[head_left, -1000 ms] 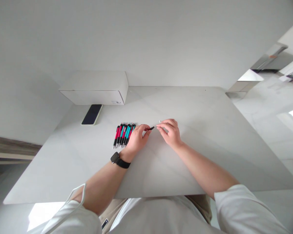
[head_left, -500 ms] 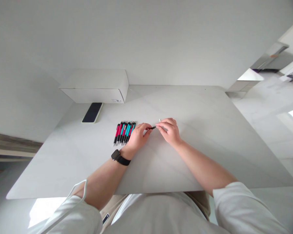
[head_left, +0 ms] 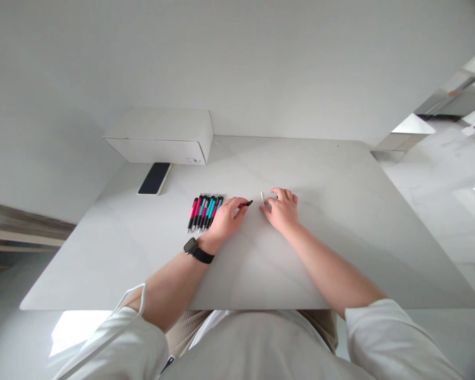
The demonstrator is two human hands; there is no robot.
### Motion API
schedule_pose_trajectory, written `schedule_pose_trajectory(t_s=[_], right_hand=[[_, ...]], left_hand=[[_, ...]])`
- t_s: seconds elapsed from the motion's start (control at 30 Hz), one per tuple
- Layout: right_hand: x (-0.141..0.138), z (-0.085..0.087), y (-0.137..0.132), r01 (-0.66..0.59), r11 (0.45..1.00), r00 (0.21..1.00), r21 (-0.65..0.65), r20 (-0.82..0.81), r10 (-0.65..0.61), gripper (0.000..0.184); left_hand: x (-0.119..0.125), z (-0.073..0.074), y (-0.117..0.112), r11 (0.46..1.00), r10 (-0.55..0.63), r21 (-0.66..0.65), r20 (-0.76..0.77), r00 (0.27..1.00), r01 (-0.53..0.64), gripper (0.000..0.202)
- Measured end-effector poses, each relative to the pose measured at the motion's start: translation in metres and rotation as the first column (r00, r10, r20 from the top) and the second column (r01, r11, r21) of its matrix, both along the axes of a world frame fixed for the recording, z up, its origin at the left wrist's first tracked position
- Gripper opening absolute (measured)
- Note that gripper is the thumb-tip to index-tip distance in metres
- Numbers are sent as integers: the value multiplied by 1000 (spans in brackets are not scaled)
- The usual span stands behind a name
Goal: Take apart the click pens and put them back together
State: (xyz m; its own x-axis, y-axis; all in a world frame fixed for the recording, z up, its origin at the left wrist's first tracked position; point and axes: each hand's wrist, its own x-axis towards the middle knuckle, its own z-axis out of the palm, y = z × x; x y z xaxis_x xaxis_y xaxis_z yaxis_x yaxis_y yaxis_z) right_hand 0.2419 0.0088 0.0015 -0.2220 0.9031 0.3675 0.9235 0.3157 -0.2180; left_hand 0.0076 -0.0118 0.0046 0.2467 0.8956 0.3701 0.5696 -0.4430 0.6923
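Note:
My left hand is closed, thumb and forefinger pinching a short black-tipped pen part with a little red behind the tip. Across a small gap, my right hand rests low over the table with thumb and fingers apart. Between its thumb and forefinger, a thin white stick like a pen refill lies on the tabletop. A small dark spot shows by its fingers; I cannot make it out. Left of my left hand, several red and turquoise click pens with black grips lie side by side, partly covered by the hand.
A long white box stands against the wall at the back left. In front of it lies a phone, dark screen up. The white tabletop ends at a rounded right edge, with the floor beyond.
My hands have moved apart. The right has drawn away from the pen part to the right and spread its fingers by the white stick; the left still pinches the part.

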Motion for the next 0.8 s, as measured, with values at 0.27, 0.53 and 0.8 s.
schedule_pose_trajectory(t_s=[0.27,0.53,0.8], right_hand=[[-10,-1,-6,-99,994,991,-38,86,102,15],[-12,0,-13,-111,993,991,-51,76,114,19],[5,9,-10,-221,975,776,-6,-607,172,18]], left_hand=[[-1,-1,0,999,21,30,27,999,-21,17],[-4,-2,2,981,159,93,135,978,-172,14],[-1,2,0,989,74,117,124,990,-88,17]])
